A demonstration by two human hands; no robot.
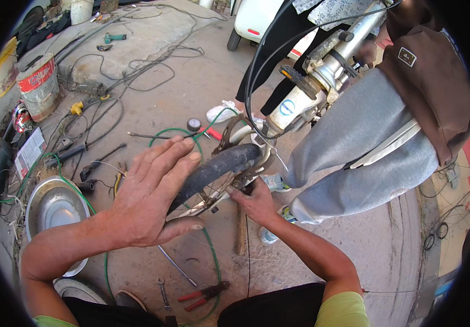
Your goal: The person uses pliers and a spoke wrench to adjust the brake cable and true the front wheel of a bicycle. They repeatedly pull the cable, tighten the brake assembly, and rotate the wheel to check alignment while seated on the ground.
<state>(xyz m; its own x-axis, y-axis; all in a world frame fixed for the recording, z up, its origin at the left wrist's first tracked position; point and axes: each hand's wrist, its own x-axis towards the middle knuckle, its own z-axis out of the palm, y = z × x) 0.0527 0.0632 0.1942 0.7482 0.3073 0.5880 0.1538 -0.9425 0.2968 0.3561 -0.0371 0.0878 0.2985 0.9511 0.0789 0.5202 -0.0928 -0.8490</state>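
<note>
The front wheel of a bicycle, with its black tyre (218,163), stands in front of me, below the white head tube (290,112). My left hand (153,196) is raised at the near left side of the tyre, fingers spread, holding nothing; whether it touches the tyre cannot be told. With thumb and fingers, my right hand (255,202) grips the lower part of a brake arm (241,180) on the wheel's right side. A thin cable end hangs by the brake. Part of the wheel is hidden behind my left hand.
A metal basin (57,208) and paint bucket (38,86) stand left. Red-handled cutters (204,296), a combination wrench (163,293), a green hose (214,253) and a pressure gauge (194,124) lie on the ground. A person in grey trousers (349,143) stands close right; another is behind the bicycle.
</note>
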